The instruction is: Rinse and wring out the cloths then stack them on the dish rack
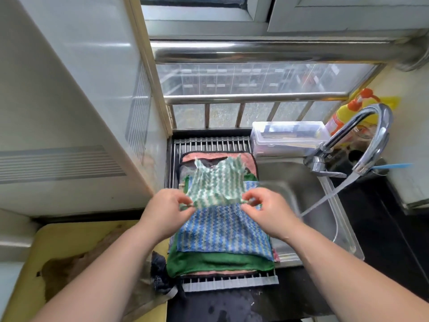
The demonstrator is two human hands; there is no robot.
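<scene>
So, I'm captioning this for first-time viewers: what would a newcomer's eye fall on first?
First, the two hands at centre: the left hand and right hand each pinch a near corner of a green-and-white cloth, held spread over the pile on the dish rack, whose top layer is a blue patterned cloth. Then the tap at right, running a stream into the sink.

A stack of cloths (pixel 222 231) lies on the dish rack (pixel 229 283) left of the sink (pixel 308 198), with the tap (pixel 362 138) far right and a box (pixel 287 138) behind.
</scene>
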